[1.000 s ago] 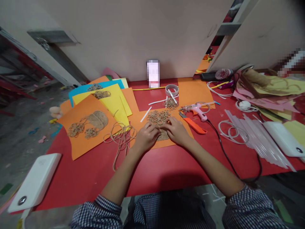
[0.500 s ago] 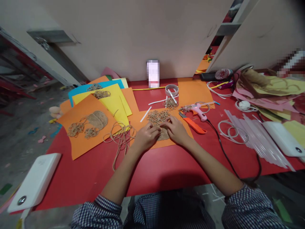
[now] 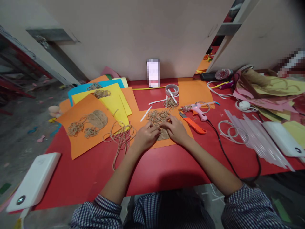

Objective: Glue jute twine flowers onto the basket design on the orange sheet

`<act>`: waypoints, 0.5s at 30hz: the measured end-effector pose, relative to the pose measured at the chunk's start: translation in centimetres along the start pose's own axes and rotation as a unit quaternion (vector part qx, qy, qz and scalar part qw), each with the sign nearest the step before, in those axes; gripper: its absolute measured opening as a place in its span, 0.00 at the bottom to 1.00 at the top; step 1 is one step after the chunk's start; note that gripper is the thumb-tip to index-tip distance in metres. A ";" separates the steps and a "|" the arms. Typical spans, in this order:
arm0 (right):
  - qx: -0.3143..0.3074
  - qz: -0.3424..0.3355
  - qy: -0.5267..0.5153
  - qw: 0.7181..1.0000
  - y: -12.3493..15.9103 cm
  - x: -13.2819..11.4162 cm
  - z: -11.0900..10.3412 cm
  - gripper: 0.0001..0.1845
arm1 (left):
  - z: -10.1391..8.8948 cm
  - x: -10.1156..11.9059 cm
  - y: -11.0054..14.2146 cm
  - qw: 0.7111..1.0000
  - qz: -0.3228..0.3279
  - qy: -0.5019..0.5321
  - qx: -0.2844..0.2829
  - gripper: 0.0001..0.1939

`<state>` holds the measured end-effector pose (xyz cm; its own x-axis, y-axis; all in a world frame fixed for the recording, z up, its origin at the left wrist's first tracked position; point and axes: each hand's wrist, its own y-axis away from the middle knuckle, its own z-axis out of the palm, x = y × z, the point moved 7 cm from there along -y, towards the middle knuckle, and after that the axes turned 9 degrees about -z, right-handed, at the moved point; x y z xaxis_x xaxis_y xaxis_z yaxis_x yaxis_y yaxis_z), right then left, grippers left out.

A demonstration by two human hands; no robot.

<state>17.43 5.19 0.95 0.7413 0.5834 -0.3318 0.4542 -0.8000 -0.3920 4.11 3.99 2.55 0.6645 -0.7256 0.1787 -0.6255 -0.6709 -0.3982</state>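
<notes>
Left hand [image 3: 146, 136] and right hand [image 3: 176, 129] curl fingers [image 3: 155, 129] over jute piece [image 3: 163, 135], grip unclear; uneven tugging could loosen its coils.

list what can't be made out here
Head view: whether the looped brown twine flowers join the flat brown twine base, hidden by the bare left hand and right hand.
Head view: whether either hand grips anything, too small.
Head view: upright phone's pale screen, pixelated.
Head view: lowest far-right yellow paper, cut by the edge.
</notes>
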 end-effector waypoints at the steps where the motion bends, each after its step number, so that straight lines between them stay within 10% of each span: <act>1: -0.002 0.001 -0.004 1.000 0.0 0.0 0.0 0.15 | 0.0 0.0 0.0 1.000 -0.001 0.003 -0.001 0.11; 15: -0.003 0.017 0.009 1.000 0.0 0.1 0.0 0.16 | -0.4 0.1 -0.1 0.997 -0.008 0.074 -0.013 0.08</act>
<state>17.51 5.26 0.88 0.7652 0.5527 -0.3302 0.4307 -0.8206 -0.3756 4.03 3.91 2.93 0.6087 -0.7274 0.3167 -0.6266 -0.6857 -0.3704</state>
